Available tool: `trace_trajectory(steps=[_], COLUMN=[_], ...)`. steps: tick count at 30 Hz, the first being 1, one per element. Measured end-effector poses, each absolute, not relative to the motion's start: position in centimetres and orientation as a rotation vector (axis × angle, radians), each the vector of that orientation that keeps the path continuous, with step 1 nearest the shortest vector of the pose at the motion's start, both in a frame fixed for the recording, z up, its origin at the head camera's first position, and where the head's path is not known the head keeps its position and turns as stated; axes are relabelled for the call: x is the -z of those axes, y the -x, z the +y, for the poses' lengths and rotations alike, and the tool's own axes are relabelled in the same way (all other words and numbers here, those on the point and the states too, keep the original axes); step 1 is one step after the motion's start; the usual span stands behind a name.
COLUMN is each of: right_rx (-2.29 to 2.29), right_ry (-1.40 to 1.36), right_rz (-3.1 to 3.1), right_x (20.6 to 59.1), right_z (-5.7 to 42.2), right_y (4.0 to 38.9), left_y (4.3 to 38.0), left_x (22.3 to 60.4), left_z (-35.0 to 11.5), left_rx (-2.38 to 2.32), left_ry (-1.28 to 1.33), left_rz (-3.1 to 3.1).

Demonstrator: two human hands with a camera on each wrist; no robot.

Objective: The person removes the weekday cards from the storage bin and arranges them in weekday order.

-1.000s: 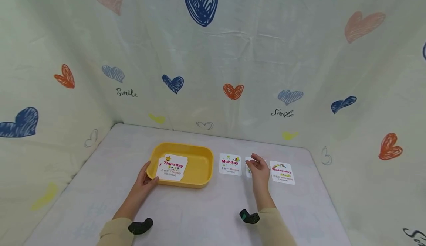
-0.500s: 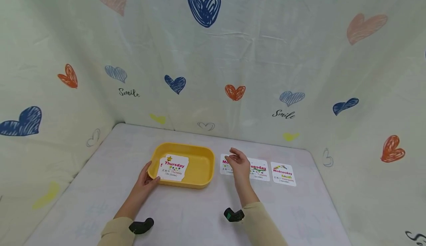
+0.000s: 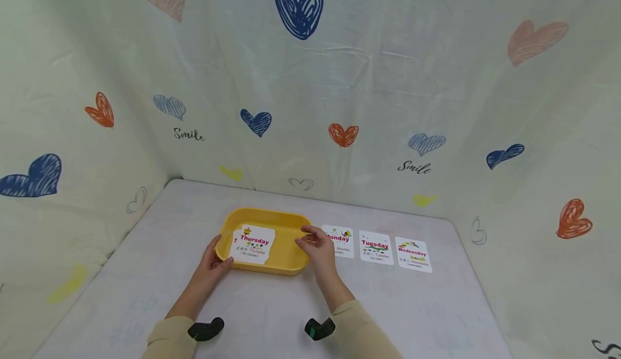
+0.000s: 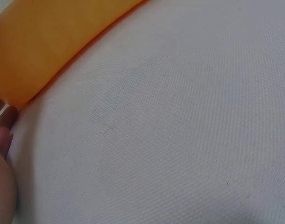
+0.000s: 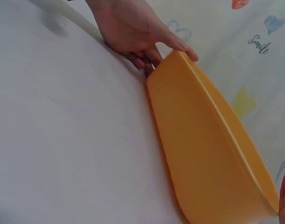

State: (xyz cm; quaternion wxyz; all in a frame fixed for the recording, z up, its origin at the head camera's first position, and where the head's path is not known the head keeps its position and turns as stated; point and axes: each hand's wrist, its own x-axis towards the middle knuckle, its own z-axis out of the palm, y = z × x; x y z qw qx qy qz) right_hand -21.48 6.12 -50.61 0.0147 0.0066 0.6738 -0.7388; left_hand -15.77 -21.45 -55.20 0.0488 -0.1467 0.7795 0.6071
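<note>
A yellow tray [image 3: 283,248] sits on the white-covered table. My left hand [image 3: 211,270] grips its front left corner, thumb over the rim and fingers against the outer side; the right wrist view shows this grip on the tray wall [image 5: 194,126]. Inside the tray lies a white Thursday card [image 3: 252,244], covering most of another card beneath. My right hand [image 3: 320,250] hovers at the tray's right rim, fingers loosely bent and nothing between them. It overlaps the left edge of the Monday card [image 3: 343,244].
To the right of the tray, the Tuesday card [image 3: 375,248] and the Wednesday card [image 3: 413,254] continue a row with the Monday card. A white curtain [image 3: 368,89] printed with hearts surrounds the table [image 3: 271,316] at the back and sides.
My right hand has moved left from over the Tuesday card, past the Monday card, to the tray's right rim. The left hand and the tray have stayed in place.
</note>
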Motion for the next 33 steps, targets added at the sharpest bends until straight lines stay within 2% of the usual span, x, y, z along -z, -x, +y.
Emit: trace_trajectory(steps=[8, 18, 33], right_rx=[2.15, 1.962, 1.777], right_ry=[-0.008, 0.144, 0.075], right_rz=[2.176, 2.243, 2.3], right_x=[50.4, 50.9, 51.6], right_z=[3.9, 2.4, 0.9], right_y=[21.0, 21.9, 23.8], left_y=[15.8, 15.7, 15.4], left_x=[55.2, 55.2, 54.6], left_z=[-21.6, -21.5, -21.9], left_rx=[-1.852, -1.859, -1.687], left_ry=[0.439, 0.43, 0.374], left_rz=[2.379, 2.379, 2.404])
